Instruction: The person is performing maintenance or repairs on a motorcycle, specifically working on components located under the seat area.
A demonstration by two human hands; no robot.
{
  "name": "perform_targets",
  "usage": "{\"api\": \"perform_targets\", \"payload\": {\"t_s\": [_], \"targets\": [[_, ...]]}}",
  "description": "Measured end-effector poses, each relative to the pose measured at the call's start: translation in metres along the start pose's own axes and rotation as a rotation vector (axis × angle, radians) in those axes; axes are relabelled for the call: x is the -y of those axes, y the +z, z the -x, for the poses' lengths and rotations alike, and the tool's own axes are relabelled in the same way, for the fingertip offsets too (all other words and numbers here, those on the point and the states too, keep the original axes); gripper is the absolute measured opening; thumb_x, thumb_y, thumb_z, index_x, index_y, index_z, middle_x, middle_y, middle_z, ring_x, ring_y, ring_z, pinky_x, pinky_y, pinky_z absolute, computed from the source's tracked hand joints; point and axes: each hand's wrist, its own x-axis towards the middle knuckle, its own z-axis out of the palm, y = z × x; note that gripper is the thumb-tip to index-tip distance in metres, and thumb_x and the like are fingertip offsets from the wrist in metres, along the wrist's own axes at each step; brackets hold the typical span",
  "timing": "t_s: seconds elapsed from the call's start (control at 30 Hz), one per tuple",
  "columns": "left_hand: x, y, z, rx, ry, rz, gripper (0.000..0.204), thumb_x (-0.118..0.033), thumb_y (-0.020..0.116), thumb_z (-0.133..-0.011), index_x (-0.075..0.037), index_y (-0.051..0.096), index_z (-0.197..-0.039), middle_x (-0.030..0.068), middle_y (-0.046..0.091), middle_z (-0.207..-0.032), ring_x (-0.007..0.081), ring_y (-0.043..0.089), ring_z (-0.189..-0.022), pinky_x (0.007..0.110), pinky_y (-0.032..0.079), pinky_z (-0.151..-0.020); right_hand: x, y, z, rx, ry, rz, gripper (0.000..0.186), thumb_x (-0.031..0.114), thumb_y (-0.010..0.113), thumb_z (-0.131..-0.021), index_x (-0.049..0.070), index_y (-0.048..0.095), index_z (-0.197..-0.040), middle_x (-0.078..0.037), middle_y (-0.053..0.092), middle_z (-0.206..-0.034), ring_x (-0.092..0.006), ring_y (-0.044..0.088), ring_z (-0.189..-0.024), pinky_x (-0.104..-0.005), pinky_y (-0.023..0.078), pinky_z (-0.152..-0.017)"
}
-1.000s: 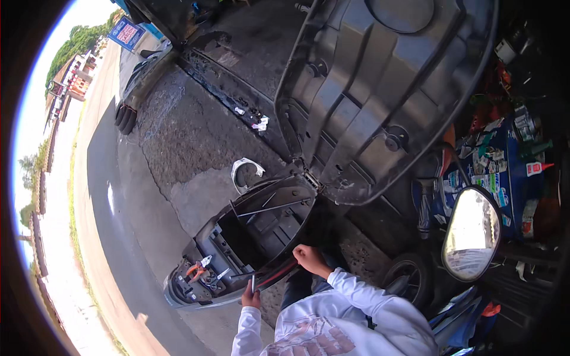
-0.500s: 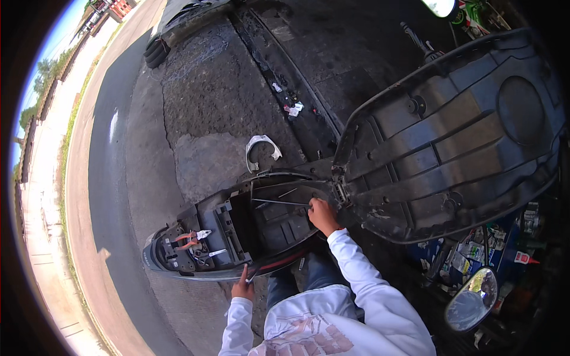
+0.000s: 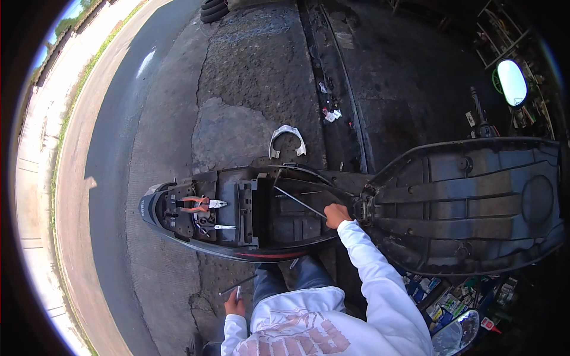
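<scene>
A scooter's open underseat compartment (image 3: 291, 228) lies before me, with the seat (image 3: 439, 204) flipped back to the right, its underside showing. My right hand (image 3: 336, 215) is closed round the end of a long thin metal rod (image 3: 300, 202), which slants across the compartment. My left hand (image 3: 235, 305) is low, off the scooter's near side, closed on a metal tool (image 3: 237, 285) that looks T-shaped, its long bar crossing above the fingers. Pliers with orange handles (image 3: 195, 204) rest on the scooter's tail at the left, beside a silver pointed tool (image 3: 224, 226).
A white curved plastic part (image 3: 287, 134) lies on the concrete beyond the scooter. Litter (image 3: 331, 114) sits in a floor channel. Boxes and small parts (image 3: 445, 302) crowd the near right, by a mirror (image 3: 460, 333). Tyres (image 3: 214, 10) stand at the far edge.
My left hand has drawn back from the scooter's near edge, and its tool now shows. My right hand keeps hold of the rod, whose slant has changed. The view has turned.
</scene>
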Motion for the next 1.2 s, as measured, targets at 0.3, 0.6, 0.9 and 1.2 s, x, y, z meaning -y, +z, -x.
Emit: {"api": "perform_targets", "payload": {"t_s": [0.3, 0.6, 0.9, 1.2], "targets": [[0.062, 0.009, 0.003, 0.067, -0.143, -0.033, 0.031, -0.012, 0.057, -0.076, -0.014, 0.066, -0.106, 0.0191, 0.061, -0.067, 0.0347, 0.063, -0.063, 0.041, 0.047, -0.060, 0.057, -0.031, 0.047, -0.202, -0.028, -0.333, 0.015, 0.019, 0.070, -0.074, 0.005, 0.069, -0.078, -0.019, 0.066, -0.077, -0.0363, 0.064, -0.078, -0.0455, 0.050, -0.072], [0.064, 0.001, -0.014, 0.173, -0.127, -0.160, 0.032, -0.013, 0.056, -0.077, -0.021, 0.069, -0.106, 0.0177, 0.059, -0.064, 0.0326, 0.062, -0.062, 0.041, 0.047, -0.061, 0.109, 0.036, 0.083, -0.385, 0.287, -0.235, 0.014, 0.015, 0.061, -0.077, 0.004, 0.065, -0.084, -0.011, 0.061, -0.096, -0.0305, 0.052, -0.101, -0.0481, 0.044, -0.081], [0.065, -0.007, -0.009, 0.055, -0.042, -0.069, 0.031, -0.013, 0.056, -0.078, -0.020, 0.070, -0.104, 0.0137, 0.055, -0.057, 0.0253, 0.058, -0.054, 0.037, 0.046, -0.058, 0.016, 0.021, 0.035, -0.316, 0.294, -0.310, 0.015, 0.015, 0.064, -0.076, 0.004, 0.066, -0.086, -0.015, 0.066, -0.094, -0.0349, 0.060, -0.094, -0.0470, 0.050, -0.078], [0.073, 0.001, 0.043, 0.043, -0.296, 0.006, 0.025, -0.012, 0.054, -0.080, -0.016, 0.071, -0.098, 0.0082, 0.056, -0.058, 0.0139, 0.052, -0.054, 0.031, 0.045, -0.057, -0.038, 0.066, -0.049, 0.109, 0.559, -0.159, 0.033, 0.026, 0.068, -0.076, 0.010, 0.068, -0.105, -0.019, 0.062, -0.114, -0.0322, 0.059, -0.109, -0.0422, 0.049, -0.091]]}}
